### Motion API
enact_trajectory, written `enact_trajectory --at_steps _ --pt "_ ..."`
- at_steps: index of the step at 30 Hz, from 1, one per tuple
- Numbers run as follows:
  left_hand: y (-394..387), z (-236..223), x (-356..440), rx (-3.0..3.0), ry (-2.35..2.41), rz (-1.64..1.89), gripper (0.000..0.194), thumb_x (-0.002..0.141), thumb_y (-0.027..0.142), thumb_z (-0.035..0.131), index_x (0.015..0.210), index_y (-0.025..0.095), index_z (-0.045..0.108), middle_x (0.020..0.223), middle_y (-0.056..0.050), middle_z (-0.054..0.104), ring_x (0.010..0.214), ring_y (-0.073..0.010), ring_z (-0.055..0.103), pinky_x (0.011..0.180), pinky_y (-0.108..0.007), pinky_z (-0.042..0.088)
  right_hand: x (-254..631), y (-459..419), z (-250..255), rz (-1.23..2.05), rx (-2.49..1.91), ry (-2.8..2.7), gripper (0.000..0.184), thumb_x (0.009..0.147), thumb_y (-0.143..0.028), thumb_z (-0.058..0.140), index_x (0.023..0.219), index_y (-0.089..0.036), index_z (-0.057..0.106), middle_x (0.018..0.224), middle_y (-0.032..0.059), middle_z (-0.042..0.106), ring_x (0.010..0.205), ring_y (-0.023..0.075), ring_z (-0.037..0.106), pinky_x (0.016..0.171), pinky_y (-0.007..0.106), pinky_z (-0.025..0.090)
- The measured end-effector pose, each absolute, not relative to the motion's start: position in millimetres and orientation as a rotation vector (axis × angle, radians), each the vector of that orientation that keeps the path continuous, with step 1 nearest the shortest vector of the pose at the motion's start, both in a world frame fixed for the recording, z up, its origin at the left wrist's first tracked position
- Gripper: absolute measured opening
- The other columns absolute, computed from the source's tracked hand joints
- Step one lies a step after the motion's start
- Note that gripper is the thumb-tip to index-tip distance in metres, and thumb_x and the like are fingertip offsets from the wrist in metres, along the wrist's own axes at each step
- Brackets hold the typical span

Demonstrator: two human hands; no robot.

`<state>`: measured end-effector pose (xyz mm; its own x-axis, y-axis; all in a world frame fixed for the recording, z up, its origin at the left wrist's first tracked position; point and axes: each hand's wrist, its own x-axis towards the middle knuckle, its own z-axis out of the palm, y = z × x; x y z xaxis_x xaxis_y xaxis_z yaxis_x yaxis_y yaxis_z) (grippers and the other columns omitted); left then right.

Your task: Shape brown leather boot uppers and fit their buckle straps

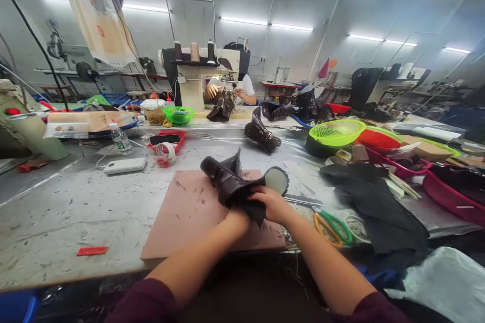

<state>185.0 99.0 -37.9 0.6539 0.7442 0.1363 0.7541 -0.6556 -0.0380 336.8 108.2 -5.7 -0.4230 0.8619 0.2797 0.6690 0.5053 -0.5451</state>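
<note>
A dark brown leather boot upper (231,181) with a strap lies tilted over a pinkish-brown board (178,212) in front of me. My right hand (273,204) is closed on its near edge, thumb and fingers at the dark lining flap (254,210). Reaching in from the left, my left hand (238,218) goes under or into the upper's near opening, its fingers hidden by the leather. Just beyond my right hand sits a pale round disc (277,181) with a dark notched rim.
Orange-and-green-handled scissors (333,228) lie right of the board, near black material (375,202). Another boot upper (261,133) stands farther back. A white power bank (125,165) and red tray (170,140) are at left. Behind a sewing machine (204,73), another person handles a boot upper (222,107).
</note>
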Motion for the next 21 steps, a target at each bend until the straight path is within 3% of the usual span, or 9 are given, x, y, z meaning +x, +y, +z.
enact_trajectory --at_steps 4,8,10,12,16,18,21 --pt "90 -31 131 -2.813 -1.296 -0.047 0.037 0.083 0.029 0.049 0.115 0.012 0.055 0.112 -0.014 0.059 0.106 -0.0284 0.051 0.095 -0.042 0.035 334 111 -11 0.495 -1.358 -2.099 0.024 0.065 -0.01 0.051 0.083 -0.016 0.066 0.084 0.0073 0.067 0.085 0.0223 0.06 0.073 0.03 0.045" --pt "70 -23 86 -2.806 -1.339 0.049 0.04 0.084 0.043 0.044 0.097 0.01 0.063 0.096 -0.013 0.064 0.096 -0.0277 0.055 0.092 -0.041 0.037 329 111 -27 0.622 -1.378 -2.102 0.012 0.067 -0.017 0.053 0.06 -0.015 0.062 0.058 0.0024 0.061 0.065 0.0192 0.059 0.054 0.025 0.044" --pt "65 -20 80 -2.794 -1.355 0.091 0.044 0.085 0.046 0.04 0.093 0.011 0.064 0.094 -0.013 0.064 0.094 -0.0277 0.055 0.09 -0.042 0.037 325 108 -32 0.675 -1.358 -2.124 0.011 0.064 -0.018 0.057 0.053 -0.016 0.059 0.062 0.003 0.062 0.066 0.0195 0.059 0.057 0.026 0.045" --pt "64 -19 82 -2.793 -1.338 0.127 0.049 0.084 0.052 0.039 0.09 0.012 0.066 0.092 -0.013 0.065 0.095 -0.0287 0.054 0.09 -0.043 0.036 321 104 -33 0.697 -1.334 -2.141 0.01 0.061 -0.016 0.06 0.051 -0.016 0.058 0.078 0.0056 0.064 0.078 0.0215 0.059 0.068 0.028 0.046" --pt "64 -19 97 -2.798 -1.259 0.231 0.055 0.077 0.061 0.044 0.084 0.012 0.069 0.085 -0.014 0.067 0.096 -0.0307 0.054 0.096 -0.047 0.029 316 91 -33 0.68 -1.341 -2.163 0.007 0.064 -0.012 0.057 0.062 -0.016 0.062 0.102 0.0092 0.06 0.096 0.0239 0.054 0.082 0.03 0.041" --pt "63 -19 105 -2.84 -1.236 0.22 0.06 0.073 0.064 0.047 0.093 0.011 0.067 0.088 -0.015 0.067 0.097 -0.031 0.054 0.097 -0.046 0.028 316 86 -31 0.652 -1.367 -2.173 0.012 0.063 -0.009 0.054 0.07 -0.015 0.063 0.103 0.011 0.058 0.096 0.0244 0.053 0.081 0.031 0.041" --pt "61 -19 115 -2.912 -1.227 0.039 0.074 0.067 0.069 0.05 0.119 0.017 0.053 0.115 -0.014 0.058 0.11 -0.0328 0.047 0.099 -0.047 0.026 319 82 -23 0.699 -1.375 -2.159 0.024 0.063 -0.011 0.054 0.086 -0.016 0.061 0.098 0.0083 0.06 0.088 0.0213 0.055 0.076 0.028 0.042"
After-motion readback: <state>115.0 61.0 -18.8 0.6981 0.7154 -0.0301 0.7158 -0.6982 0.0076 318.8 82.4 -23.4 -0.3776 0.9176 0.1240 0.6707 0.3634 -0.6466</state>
